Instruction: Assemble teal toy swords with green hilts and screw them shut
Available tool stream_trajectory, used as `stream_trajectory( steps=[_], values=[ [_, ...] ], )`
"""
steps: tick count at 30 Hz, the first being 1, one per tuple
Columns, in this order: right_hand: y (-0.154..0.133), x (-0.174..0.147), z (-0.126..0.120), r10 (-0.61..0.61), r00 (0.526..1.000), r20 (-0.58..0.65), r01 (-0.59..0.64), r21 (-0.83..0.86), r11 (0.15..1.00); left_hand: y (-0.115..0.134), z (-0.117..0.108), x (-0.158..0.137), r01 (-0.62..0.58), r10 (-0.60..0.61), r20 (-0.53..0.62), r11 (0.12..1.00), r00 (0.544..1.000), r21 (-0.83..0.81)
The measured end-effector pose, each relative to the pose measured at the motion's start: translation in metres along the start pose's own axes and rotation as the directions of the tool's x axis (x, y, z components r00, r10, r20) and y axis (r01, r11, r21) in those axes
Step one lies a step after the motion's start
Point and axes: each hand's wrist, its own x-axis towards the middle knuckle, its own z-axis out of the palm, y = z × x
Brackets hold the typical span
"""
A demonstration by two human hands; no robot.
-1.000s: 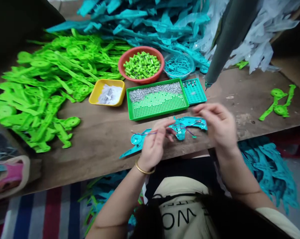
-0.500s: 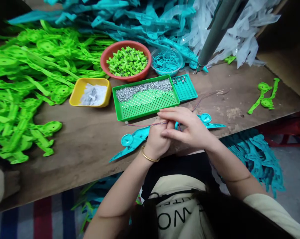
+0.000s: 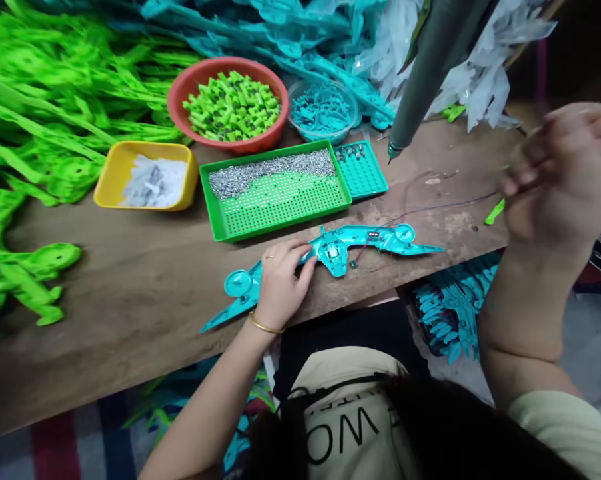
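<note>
A long blue bow-shaped plastic shell (image 3: 335,252) lies on the table, hollow side up, with a ring near each end. My left hand (image 3: 282,277) is closed over its left arm, thumb and fingers along the edges. Thin wires (image 3: 443,205) run from the shell's right arm out to the right. My right hand (image 3: 563,170) is raised off the table on that side, blurred by motion, its fingers curled at the end of the stretched wire. A tiny green piece (image 3: 353,264) on a red wire rests beside the shell's middle.
Behind the shell stand a green perforated tray (image 3: 280,223) of small metal parts, a blue tray (image 3: 365,177), a yellow box (image 3: 105,183), a red bowl (image 3: 178,100) and a clear bowl (image 3: 350,127). A grey screwdriver (image 3: 425,80) hangs above. Green parts (image 3: 40,133) heap up left.
My hands have parted. The right one has swung up and right with the wire; the left has shifted left along the shell, whose middle is now uncovered. The view has turned slightly.
</note>
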Motion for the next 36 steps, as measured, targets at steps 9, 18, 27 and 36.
stream_trajectory(
  steps=[9,18,27,36],
  values=[
    [0.050,-0.060,0.041,0.190,0.581,0.792,0.478,-0.520,0.708,0.010,-0.003,0.001,-0.028,0.031,-0.064,0.998,0.997,0.056],
    [0.061,-0.061,0.042,0.098,0.656,0.748,0.545,-0.560,0.624,0.009,-0.001,0.001,-0.042,0.046,-0.070,0.998,0.997,0.052],
    [0.081,-0.070,0.053,-0.036,0.656,0.754,0.612,-0.504,0.609,0.009,-0.003,0.001,-0.048,0.051,-0.073,0.998,0.996,0.042],
    [0.093,-0.082,0.059,0.092,0.649,0.755,0.684,-0.633,0.363,0.014,0.004,0.004,-0.044,0.044,0.020,0.998,0.999,0.034]
  ],
)
